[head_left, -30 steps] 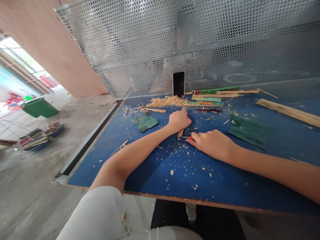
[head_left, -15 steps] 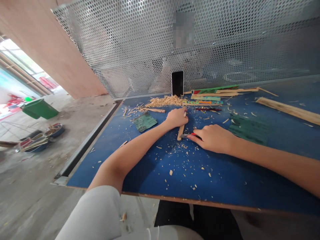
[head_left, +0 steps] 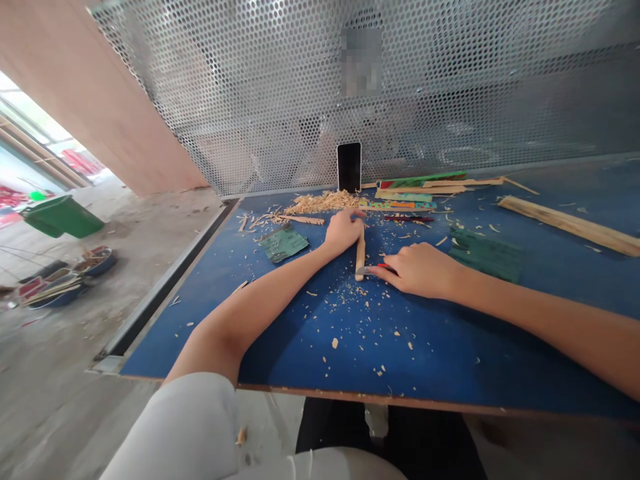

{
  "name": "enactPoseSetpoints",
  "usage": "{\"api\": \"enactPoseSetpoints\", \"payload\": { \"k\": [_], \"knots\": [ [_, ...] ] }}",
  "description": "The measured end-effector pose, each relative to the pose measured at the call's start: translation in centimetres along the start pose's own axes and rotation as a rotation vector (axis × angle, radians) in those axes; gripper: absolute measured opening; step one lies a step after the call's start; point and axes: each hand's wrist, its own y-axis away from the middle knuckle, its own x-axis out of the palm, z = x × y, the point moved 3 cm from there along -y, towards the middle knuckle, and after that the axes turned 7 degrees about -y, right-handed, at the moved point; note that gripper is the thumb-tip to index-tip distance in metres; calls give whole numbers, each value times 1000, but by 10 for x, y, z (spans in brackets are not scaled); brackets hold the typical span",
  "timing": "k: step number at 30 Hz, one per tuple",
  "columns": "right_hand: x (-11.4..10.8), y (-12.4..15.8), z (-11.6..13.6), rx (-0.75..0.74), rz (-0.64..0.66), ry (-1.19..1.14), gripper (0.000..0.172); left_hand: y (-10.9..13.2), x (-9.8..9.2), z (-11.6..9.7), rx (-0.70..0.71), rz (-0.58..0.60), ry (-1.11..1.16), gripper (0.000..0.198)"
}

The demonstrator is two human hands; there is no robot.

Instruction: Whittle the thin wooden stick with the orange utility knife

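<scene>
My left hand [head_left: 345,230] is closed around the upper end of a pale wooden stick [head_left: 361,253], which points toward me over the blue tabletop. In my right hand [head_left: 423,268] is a utility knife [head_left: 384,267] with a red part showing at the fingers. Its blade touches the near end of the stick. Fine wood chips lie scattered on the table just below the blade. Most of the knife's handle is hidden inside my right hand.
A phone [head_left: 349,167] leans on the perforated metal screen [head_left: 280,100], behind a heap of shavings [head_left: 320,201]. Green sandpaper sheets [head_left: 284,244] lie on both sides. Wood strips [head_left: 445,189] sit at the back, a longer plank [head_left: 570,223] at right.
The stick has turned to lie straighter toward me, and its near end now meets the blade more squarely. Both hands keep their hold. The whole view has shifted slightly.
</scene>
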Motion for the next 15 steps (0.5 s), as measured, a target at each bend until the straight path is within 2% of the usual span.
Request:
{"api": "enactPoseSetpoints", "payload": {
  "k": [5, 8, 13, 15],
  "knots": [
    [-1, 0, -1, 2, -3, -17, 79, -15, 4, 14, -60, 18, 155, 32],
    [0, 0, -1, 3, 2, -21, 80, -14, 5, 14, -88, 41, 232, 30],
    [2, 0, -2, 3, -8, -38, 78, -12, -1, 12, -215, 58, 502, 37],
    [1, 0, -2, 1, -7, -33, 77, -12, -3, 11, -224, 57, 507, 36]
  ]
}}
